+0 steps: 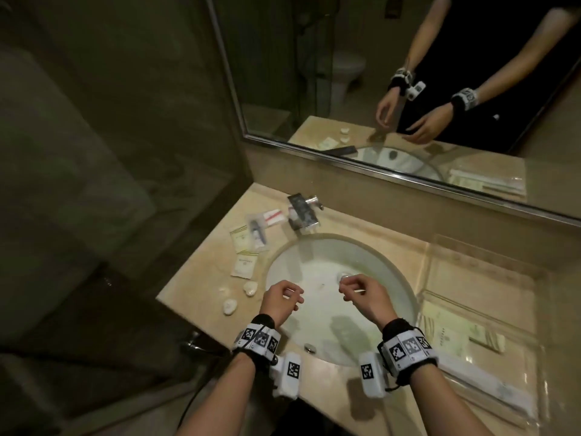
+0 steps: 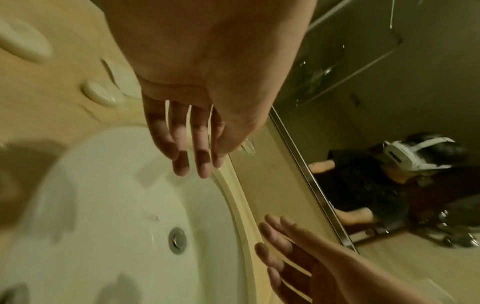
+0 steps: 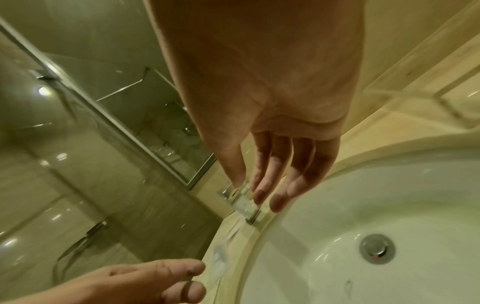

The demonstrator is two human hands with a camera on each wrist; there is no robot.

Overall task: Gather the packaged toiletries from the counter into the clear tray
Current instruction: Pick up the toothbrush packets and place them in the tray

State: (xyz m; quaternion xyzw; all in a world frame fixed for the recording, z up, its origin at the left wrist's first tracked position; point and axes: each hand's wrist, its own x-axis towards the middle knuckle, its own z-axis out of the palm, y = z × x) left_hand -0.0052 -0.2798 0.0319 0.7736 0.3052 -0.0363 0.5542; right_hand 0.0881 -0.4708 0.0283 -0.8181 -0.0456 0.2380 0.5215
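Note:
Several packaged toiletries lie on the beige counter left of the sink: two cream sachets (image 1: 244,267), clear packets (image 1: 259,232) and three small white round pieces (image 1: 250,288). The clear tray (image 1: 478,272) sits right of the sink and holds cream packets (image 1: 449,336) and a long white package (image 1: 490,383). My left hand (image 1: 294,297) hovers over the basin's left side, fingers loosely curled and empty. My right hand (image 1: 349,286) hovers over the basin near the drain, also empty. The wrist views show the left hand (image 2: 197,156) and the right hand (image 3: 265,185) relaxed, with nothing in them.
The white sink (image 1: 314,262) lies between the toiletries and the tray. A chrome faucet (image 1: 303,212) stands at the sink's back left. A mirror (image 1: 345,73) runs along the back wall. A glass shower panel borders the counter on the left.

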